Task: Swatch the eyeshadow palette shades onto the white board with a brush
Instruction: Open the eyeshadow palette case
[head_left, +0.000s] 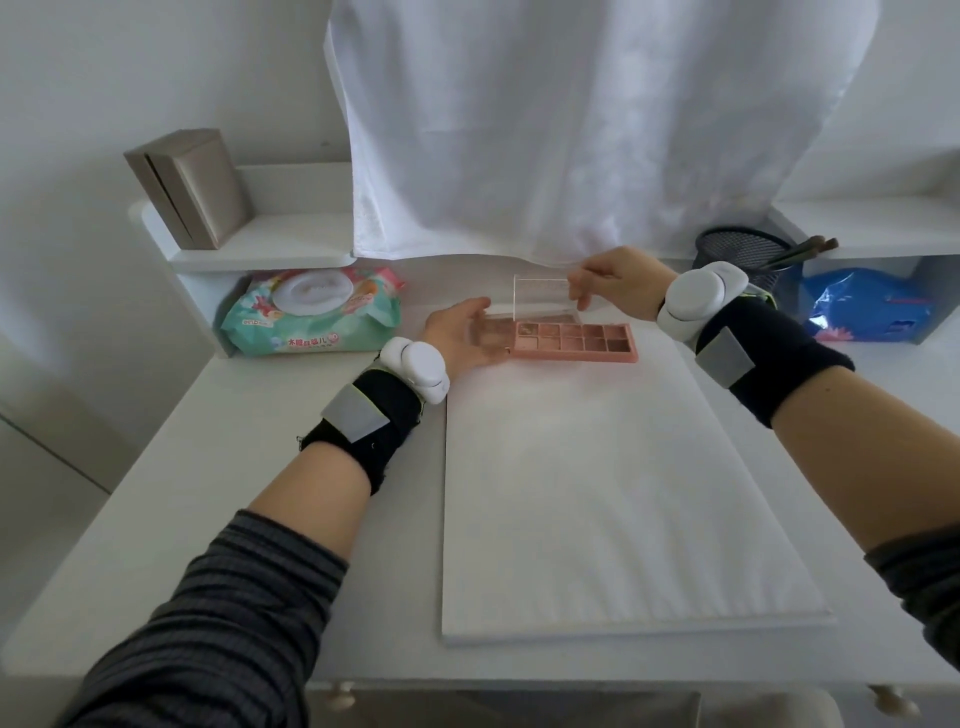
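Pink palette open at far edge of white board.
Right hand pinches the clear lid (upright); left hand, fingers relaxed, steadies palette's left end.

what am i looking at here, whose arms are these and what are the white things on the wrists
This is one picture from a camera worn on a person's head, looking down at their own arms. No robot is involved. The white pods strapped to both wrists look like sensors, though I cannot tell their purpose. The right hand pinches the clear lid of a pink eyeshadow palette, lifting it open. The left hand steadies the palette's left end. The palette lies at the far edge of a white board on the table.
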